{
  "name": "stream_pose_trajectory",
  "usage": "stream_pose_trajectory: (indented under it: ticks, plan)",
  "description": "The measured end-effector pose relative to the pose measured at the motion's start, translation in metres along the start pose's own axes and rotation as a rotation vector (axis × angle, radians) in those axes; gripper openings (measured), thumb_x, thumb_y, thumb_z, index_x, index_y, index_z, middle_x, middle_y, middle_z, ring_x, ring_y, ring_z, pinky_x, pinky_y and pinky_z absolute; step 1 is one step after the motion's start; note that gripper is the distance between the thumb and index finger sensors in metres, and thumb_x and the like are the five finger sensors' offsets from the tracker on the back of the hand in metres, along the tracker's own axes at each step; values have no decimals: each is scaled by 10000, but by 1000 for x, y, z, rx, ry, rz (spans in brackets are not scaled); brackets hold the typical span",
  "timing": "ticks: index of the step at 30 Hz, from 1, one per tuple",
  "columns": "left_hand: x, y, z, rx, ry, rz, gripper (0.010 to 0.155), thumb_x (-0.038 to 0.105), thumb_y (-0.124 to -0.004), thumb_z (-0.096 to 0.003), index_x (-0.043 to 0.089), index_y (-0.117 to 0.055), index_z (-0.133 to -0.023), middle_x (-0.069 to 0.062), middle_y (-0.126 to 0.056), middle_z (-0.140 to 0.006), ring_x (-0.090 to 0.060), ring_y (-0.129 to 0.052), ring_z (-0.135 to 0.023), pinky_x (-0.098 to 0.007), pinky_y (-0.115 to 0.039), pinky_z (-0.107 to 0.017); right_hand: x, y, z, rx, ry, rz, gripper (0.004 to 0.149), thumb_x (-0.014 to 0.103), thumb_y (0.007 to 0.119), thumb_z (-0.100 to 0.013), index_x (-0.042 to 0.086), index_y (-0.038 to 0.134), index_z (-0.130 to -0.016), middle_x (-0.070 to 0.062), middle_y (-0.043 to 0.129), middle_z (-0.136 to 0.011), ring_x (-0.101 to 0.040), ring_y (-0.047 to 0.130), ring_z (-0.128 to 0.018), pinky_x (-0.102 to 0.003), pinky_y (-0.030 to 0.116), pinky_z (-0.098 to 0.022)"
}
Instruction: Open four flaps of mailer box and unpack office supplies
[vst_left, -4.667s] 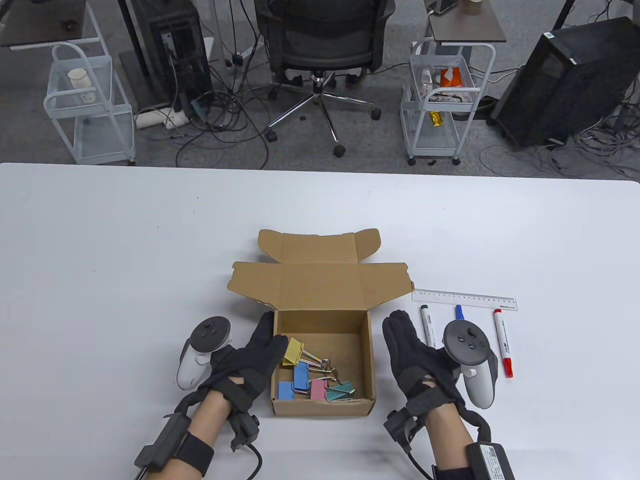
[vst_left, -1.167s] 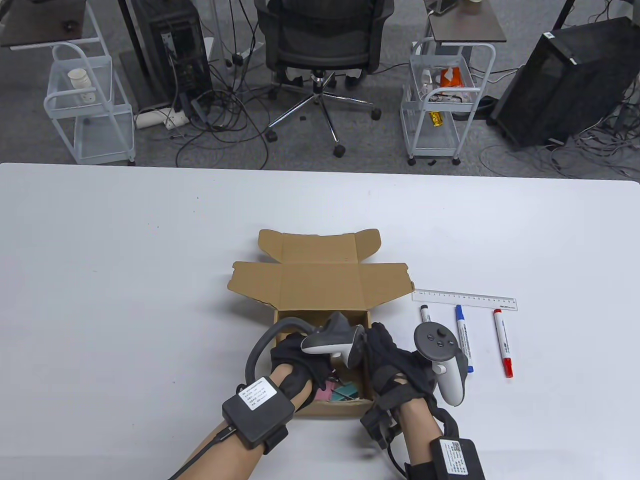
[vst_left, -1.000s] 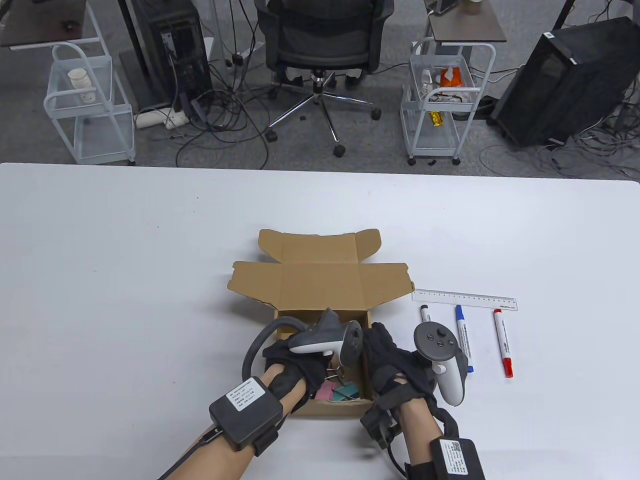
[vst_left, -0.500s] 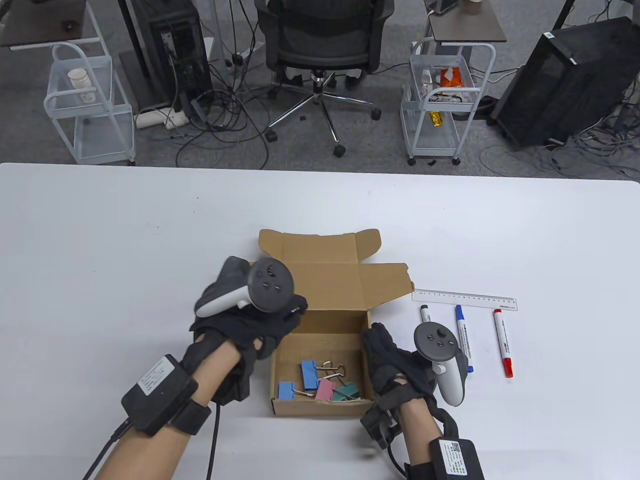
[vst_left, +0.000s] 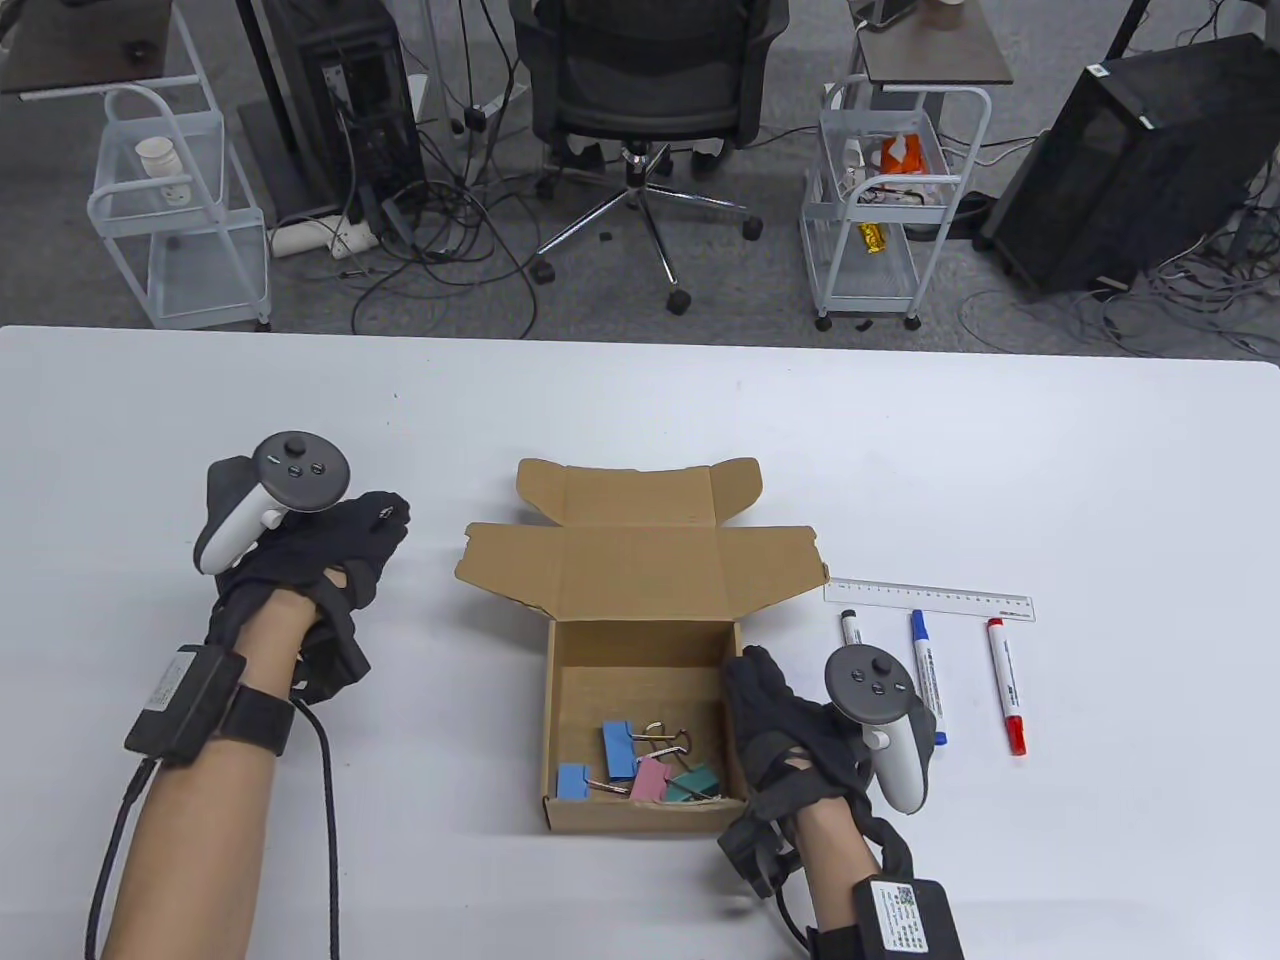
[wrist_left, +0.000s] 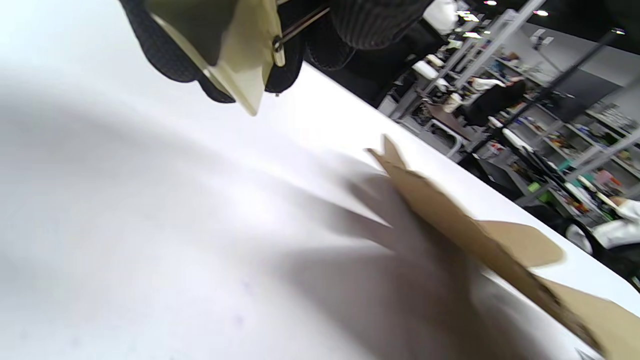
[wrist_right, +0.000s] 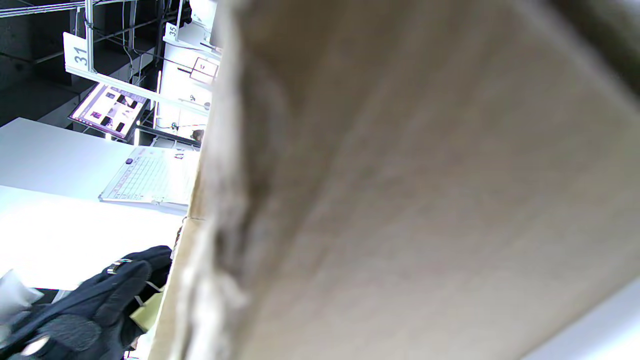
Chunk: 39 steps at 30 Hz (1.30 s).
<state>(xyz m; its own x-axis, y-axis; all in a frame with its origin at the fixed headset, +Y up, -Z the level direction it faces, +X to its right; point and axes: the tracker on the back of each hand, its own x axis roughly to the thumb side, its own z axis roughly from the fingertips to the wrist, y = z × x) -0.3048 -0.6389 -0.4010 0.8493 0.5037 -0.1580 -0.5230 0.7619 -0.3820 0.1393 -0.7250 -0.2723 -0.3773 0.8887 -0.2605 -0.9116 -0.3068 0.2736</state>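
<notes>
The brown mailer box (vst_left: 645, 815) stands open at the table's front centre, lid flaps (vst_left: 640, 560) folded back. Several binder clips lie inside: blue (vst_left: 617, 748), pink (vst_left: 650, 778), teal (vst_left: 695, 782). My left hand (vst_left: 340, 545) is left of the box above the table. In the left wrist view its fingers (wrist_left: 360, 20) pinch a yellow binder clip (wrist_left: 240, 65). My right hand (vst_left: 775, 705) rests against the box's right wall, fingers straight. The right wrist view is filled by cardboard (wrist_right: 400, 175), with my left hand (wrist_right: 90, 305) at the lower left.
A clear ruler (vst_left: 928, 600) lies right of the box. Below it lie a black marker (vst_left: 853, 641), a blue marker (vst_left: 927, 675) and a red marker (vst_left: 1005, 685). The table's far edge drops to a floor with a chair and carts.
My left hand reached into the box, lifted out the yellow clip and carried it left, away from the box. My right hand has stayed against the box's right wall.
</notes>
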Motion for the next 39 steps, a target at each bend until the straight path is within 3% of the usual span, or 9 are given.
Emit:
stream_pose_trajectory:
  ticks: [7,12,18,24,32,39]
  plan:
    - [-26,1,-39,-11,67,26,506,334,-657,-630,146,-596,-1096,-205,-744,-1074,-448,-823,-965,-531,-691,-751,0,0,0,2,-1,3,756,460,437,-650,-104,272,-1126,-415,377,-1187,-652,487,-1021,-715,500,-711]
    - [-44,-1,-59,-123,16,278,510,343,-653,-639,150,-584,-1106,-208,-710,-1093,-458,-771,-988,-547,-651,-774,0,0,0,0,0,3,756,460,439,-650,-104,276,-1126,-413,381,-1188,-652,491,-1021,-715,501,-710]
    - [-61,-13,-72,-181,16,352,513,341,-675,-642,142,-585,-1107,-216,-709,-1087,-477,-769,-970,-554,-642,-776,0,0,1,-5,2,0,756,465,442,-651,-100,281,-1126,-411,388,-1187,-647,494,-1021,-712,503,-711]
    - [-72,-16,-72,-142,29,399,539,333,-691,-643,142,-534,-1122,-206,-661,-1115,-493,-733,-971,-556,-643,-775,0,0,1,-7,3,3,758,470,444,-651,-97,284,-1127,-405,394,-1187,-645,497,-1021,-711,503,-712]
    - [-84,-8,-60,-48,129,309,649,359,-718,-631,153,-388,-1151,-174,-553,-1172,-473,-639,-1045,-567,-612,-791,-1,0,1,-12,3,3,758,472,447,-651,-96,286,-1127,-405,396,-1187,-648,498,-1019,-710,505,-711]
    - [-105,-2,-50,4,156,393,711,374,-709,-632,132,-295,-1156,-183,-484,-1196,-473,-612,-1068,-571,-602,-800,-1,0,1,-12,3,4,759,472,448,-651,-97,287,-1127,-403,398,-1186,-646,501,-1018,-710,505,-711]
